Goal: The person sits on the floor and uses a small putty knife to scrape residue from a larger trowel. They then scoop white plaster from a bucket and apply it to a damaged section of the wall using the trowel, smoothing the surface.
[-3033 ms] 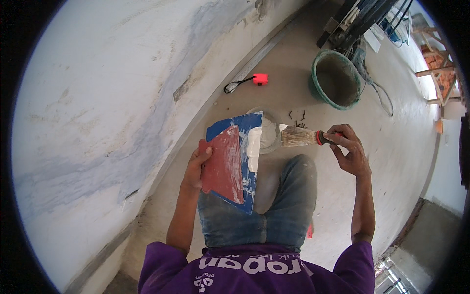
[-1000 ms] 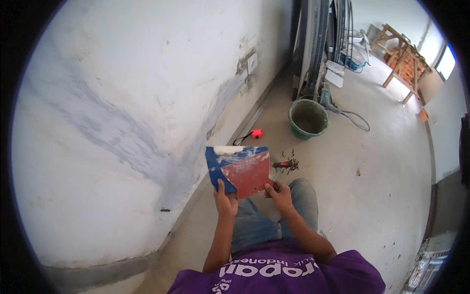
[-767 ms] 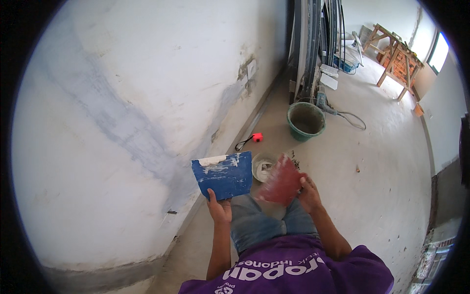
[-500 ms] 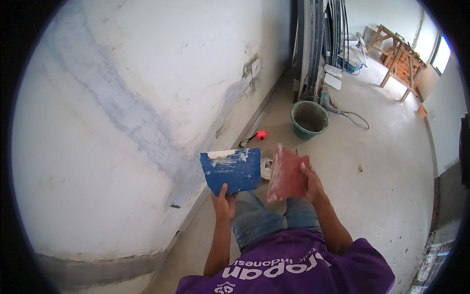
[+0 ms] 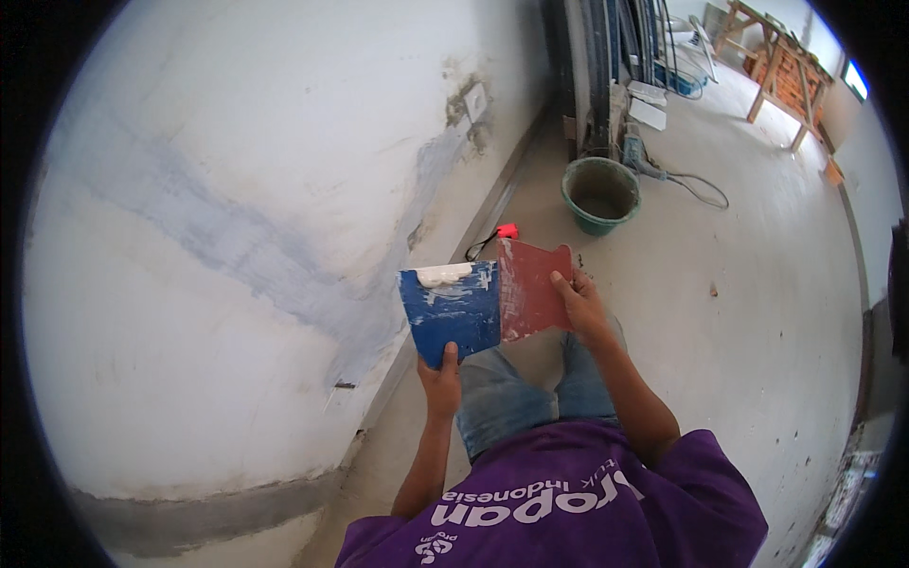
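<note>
My left hand [image 5: 441,380] grips the lower edge of a flat blue plastic scraper [image 5: 453,310] held up before the wall; a lump of white filler [image 5: 443,274] sits along its top edge. My right hand [image 5: 579,306] holds a red plastic scraper [image 5: 531,287] by its right side. The red scraper's left edge meets the blue one's right edge. Both are over my knees in blue jeans [image 5: 516,396].
A white plastered wall [image 5: 237,218] with grey-blue patches fills the left. On the concrete floor stand a green bucket [image 5: 600,194], a small red tool with a cable [image 5: 507,230], and dark pipes [image 5: 597,66]. Wooden trestles [image 5: 776,66] are at the far right.
Three seconds ago my right hand held a brush and the scrapers lay stacked in my left. My right hand has since taken the red scraper off the blue one and brought it back edge to edge.
</note>
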The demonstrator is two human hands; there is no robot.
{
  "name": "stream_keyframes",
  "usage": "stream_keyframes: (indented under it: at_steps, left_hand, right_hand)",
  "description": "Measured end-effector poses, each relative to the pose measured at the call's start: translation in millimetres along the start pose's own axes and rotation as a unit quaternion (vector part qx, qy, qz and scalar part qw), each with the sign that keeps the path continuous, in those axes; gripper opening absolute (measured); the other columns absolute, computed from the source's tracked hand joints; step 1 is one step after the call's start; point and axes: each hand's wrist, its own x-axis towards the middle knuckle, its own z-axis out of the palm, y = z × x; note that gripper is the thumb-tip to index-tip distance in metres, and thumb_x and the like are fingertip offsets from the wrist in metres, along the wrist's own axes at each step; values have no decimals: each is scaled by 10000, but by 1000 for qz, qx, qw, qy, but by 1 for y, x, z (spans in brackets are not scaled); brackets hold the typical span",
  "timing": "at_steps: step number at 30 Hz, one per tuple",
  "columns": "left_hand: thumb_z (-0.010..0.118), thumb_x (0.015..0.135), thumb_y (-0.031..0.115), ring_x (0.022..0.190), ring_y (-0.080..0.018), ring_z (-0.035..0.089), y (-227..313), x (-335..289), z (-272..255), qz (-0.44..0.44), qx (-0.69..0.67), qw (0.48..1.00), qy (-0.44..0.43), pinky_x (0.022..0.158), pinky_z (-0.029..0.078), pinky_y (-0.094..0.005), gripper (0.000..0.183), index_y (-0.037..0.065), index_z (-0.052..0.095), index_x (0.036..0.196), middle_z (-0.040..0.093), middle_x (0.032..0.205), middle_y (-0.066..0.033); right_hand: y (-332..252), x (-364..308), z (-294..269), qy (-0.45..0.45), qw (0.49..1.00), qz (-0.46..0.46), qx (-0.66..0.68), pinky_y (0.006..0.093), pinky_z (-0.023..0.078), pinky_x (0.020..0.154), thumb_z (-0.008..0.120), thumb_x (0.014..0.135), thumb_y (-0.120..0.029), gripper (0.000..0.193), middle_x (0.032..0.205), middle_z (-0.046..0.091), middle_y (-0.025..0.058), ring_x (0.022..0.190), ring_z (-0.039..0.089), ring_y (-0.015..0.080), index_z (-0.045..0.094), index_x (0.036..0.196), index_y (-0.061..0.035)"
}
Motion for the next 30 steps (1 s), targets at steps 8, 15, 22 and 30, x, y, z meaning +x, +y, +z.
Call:
stream_keyframes:
  at_steps: [8,15,22,30]
  left_hand:
    - [554,978,113,1069,-228,621,-16,1,18,114,313,929,-163,930,470,-322,341,0,547,1299,634,1168,-160]
    - [509,859,-121,1262,-360,539,-14,16,37,272,333,875,-223,1013,452,-395,571,47,486,1404,529,1394,-192]
    - [505,777,-168,1255,-382,533,-21,32,30,283,376,850,-236,1031,440,-424,690,74,468,1422,526,1395,-184]
    - [542,943,48,1082,-320,630,-31,37,21,61,344,930,-109,967,482,-398,374,22,514,1315,628,1211,-164]
  right_hand:
    - [13,-11,13,134,979,-110,104,291,506,803,551,1004,-212,429,1065,655,72,898,618,127,478,1371,-2]
    - [6,-27,10,150,963,-93,206,313,522,901,565,1003,-240,408,1201,610,63,1032,607,139,474,1353,-52]
    - [-19,-39,8,126,937,-97,309,337,533,907,572,997,-243,380,1205,615,70,1052,618,157,496,1319,-56]
    - [-66,-39,-28,86,870,-69,480,363,519,930,569,977,-263,397,1239,614,65,1081,629,205,505,1313,-61]
